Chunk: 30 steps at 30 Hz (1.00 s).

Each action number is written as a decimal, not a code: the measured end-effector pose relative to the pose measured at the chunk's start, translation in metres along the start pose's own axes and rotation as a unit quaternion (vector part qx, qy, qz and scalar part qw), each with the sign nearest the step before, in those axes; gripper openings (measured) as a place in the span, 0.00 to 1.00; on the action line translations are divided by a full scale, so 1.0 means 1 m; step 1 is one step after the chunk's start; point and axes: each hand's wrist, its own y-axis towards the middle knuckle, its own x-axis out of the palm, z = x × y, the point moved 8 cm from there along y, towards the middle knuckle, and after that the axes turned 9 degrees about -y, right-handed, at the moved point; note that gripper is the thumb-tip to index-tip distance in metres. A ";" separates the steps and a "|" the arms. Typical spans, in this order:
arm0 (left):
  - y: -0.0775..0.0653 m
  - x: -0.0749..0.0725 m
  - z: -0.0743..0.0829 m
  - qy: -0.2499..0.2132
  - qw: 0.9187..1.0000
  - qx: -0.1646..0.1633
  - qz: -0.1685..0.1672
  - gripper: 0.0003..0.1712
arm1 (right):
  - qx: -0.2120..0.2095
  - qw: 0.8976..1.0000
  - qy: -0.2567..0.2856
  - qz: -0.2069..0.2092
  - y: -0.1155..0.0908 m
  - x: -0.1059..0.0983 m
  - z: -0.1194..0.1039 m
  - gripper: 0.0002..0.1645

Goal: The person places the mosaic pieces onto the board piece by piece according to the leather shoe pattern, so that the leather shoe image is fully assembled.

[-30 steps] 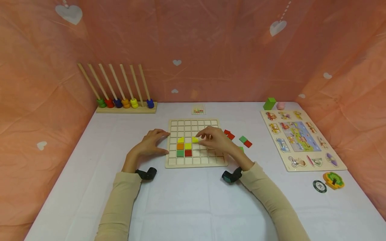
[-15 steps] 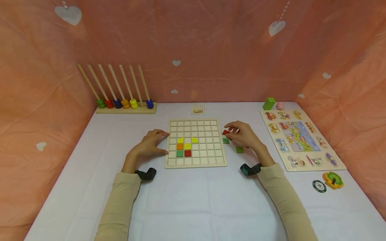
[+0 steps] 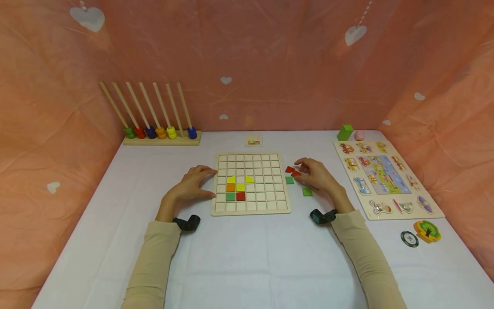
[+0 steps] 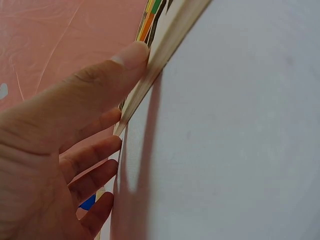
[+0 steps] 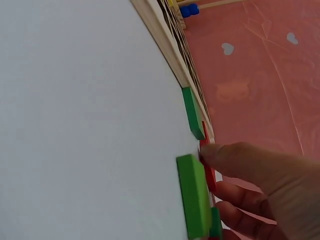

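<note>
A square wooden grid board (image 3: 268,210) lies mid-table. Set in its cells are two yellow corner pieces (image 3: 249,179), a yellow square (image 3: 240,187), an orange square (image 3: 230,188), a green square (image 3: 230,196) and a red square (image 3: 241,196). My left hand (image 3: 191,184) rests at the board's left edge, thumb and fingers spread along it. Right of the board, my right hand (image 3: 318,176) is over small loose tiles, its thumb tip at a red tile (image 3: 295,174). Another red tile (image 3: 290,169), a green tile (image 3: 289,180) and a light green tile (image 3: 307,192) lie beside it.
A pattern card (image 3: 254,140) lies behind the board. At back left stands a bead rack (image 3: 162,142) with upright rods. A picture puzzle (image 3: 349,180) lies at right, with a green block (image 3: 344,133) behind, and a round chip (image 3: 409,239) and toy tree (image 3: 427,231) in front.
My right hand has left the yellow corner piece on the board and moved right to the loose tiles. A green tile now lies by the board's right edge. My left hand stays put.
</note>
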 end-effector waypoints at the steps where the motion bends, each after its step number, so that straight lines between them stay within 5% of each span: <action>1: 0.000 0.000 0.000 0.000 1.000 0.000 0.000 0.45 | 0.000 1.000 -0.003 -0.001 0.000 0.000 0.001 0.26; 14: -0.001 -0.001 0.002 -0.008 1.000 0.000 0.001 0.45 | 0.054 0.998 -0.021 -0.008 -0.005 -0.004 0.012 0.18; 22: -0.001 -0.002 0.002 -0.003 1.000 0.001 0.004 0.45 | -0.049 0.998 0.007 0.038 0.000 -0.008 -0.031 0.16; 30: -0.001 -0.001 0.001 -0.002 1.000 0.001 0.002 0.45 | -0.149 0.989 0.023 0.007 -0.001 0.011 -0.085 0.15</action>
